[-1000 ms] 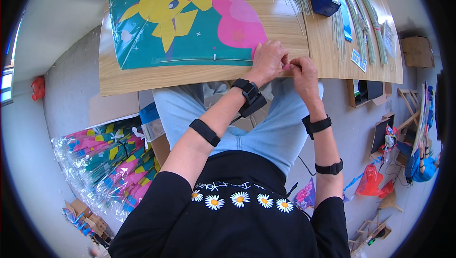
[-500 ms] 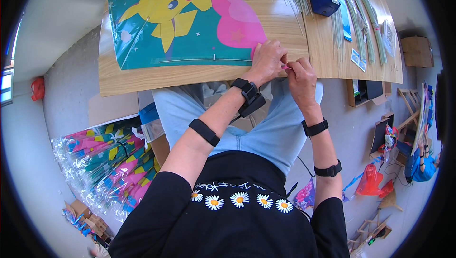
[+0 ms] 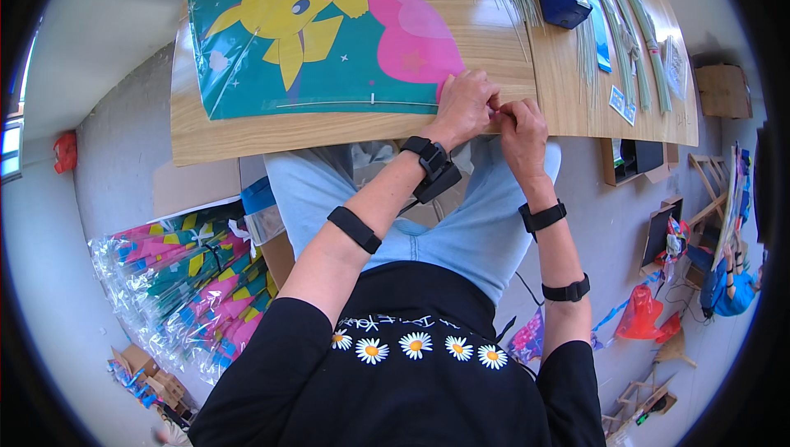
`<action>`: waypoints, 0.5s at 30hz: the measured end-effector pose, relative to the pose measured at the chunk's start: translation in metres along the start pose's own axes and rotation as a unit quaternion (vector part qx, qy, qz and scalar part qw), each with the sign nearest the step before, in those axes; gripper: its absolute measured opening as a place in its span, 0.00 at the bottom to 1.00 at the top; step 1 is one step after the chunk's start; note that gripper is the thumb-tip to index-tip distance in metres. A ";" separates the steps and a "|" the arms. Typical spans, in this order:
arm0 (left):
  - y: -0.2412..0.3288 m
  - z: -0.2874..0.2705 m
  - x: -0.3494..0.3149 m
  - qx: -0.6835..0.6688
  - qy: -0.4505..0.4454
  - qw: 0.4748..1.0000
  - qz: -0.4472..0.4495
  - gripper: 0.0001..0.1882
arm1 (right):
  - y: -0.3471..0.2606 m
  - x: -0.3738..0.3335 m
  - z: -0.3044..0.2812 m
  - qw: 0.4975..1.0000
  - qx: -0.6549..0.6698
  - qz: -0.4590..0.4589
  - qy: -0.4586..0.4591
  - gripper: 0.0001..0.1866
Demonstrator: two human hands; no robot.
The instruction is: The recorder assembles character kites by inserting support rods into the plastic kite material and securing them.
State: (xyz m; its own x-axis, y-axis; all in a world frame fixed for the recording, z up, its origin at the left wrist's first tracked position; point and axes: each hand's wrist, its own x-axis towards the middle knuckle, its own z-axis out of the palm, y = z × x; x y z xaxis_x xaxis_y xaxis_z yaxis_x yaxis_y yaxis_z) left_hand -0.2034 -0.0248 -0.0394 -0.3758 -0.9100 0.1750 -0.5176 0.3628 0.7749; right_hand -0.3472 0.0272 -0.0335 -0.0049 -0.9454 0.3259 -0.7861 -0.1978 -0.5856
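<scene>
A glossy printed sheet (image 3: 395, 81), teal and pink with a yellow long-eared cartoon figure, lies on the wooden table. Along its near edge runs a thin pale rod (image 3: 329, 104) with a small white clip on it. My left hand (image 3: 466, 105) is closed on the sheet's right near corner, where the rod's end goes under my fingers. Right beside it, my right hand (image 3: 524, 130) pinches at the pink tip of that corner, fingertips almost touching the left ones. The fingers hide most of the tip.
At the table's (image 3: 193, 146) far right stand a blue tape dispenser (image 3: 559, 2) with yellow tape and bundles of thin pale rods (image 3: 646, 52). Folded colourful sheets in clear plastic (image 3: 197, 274) are heaped at lower left. Another person (image 3: 731, 286) sits at far right.
My right hand has shifted slightly left, closer to my left hand, and less of the pink tip shows between the fingers. The left hand has stayed in place.
</scene>
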 end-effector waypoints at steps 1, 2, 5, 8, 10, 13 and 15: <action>0.000 -0.001 0.000 0.001 0.000 1.000 -0.001 0.05 | -0.001 0.000 0.000 1.000 0.000 0.000 0.000 0.03; 0.000 -0.001 0.000 0.001 0.000 1.000 -0.001 0.05 | -0.002 -0.001 -0.002 1.000 -0.017 -0.001 0.001 0.03; 0.001 -0.001 0.001 -0.011 -0.009 1.000 -0.004 0.05 | -0.005 0.000 -0.004 0.998 -0.052 -0.041 0.014 0.03; 0.000 -0.001 0.001 -0.004 -0.005 1.000 0.002 0.05 | -0.004 -0.001 -0.002 0.992 -0.084 -0.087 0.025 0.03; 0.001 -0.001 0.001 -0.009 -0.001 1.000 0.002 0.04 | -0.004 -0.001 -0.002 0.990 -0.098 -0.094 0.023 0.03; 0.000 -0.001 0.001 -0.013 0.003 1.000 0.004 0.04 | -0.005 0.000 -0.002 0.989 -0.105 -0.101 0.020 0.03; 0.000 -0.001 0.001 -0.012 0.002 1.000 0.003 0.04 | -0.004 -0.001 -0.002 0.989 -0.110 -0.100 0.016 0.03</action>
State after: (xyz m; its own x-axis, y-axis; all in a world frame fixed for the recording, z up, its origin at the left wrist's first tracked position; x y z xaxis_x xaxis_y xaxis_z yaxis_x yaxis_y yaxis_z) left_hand -0.2030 -0.0259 -0.0390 -0.3757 -0.9085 0.1829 -0.4960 0.3638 0.7884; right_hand -0.3450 0.0292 -0.0296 0.1470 -0.8840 0.4439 -0.8888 -0.3149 -0.3329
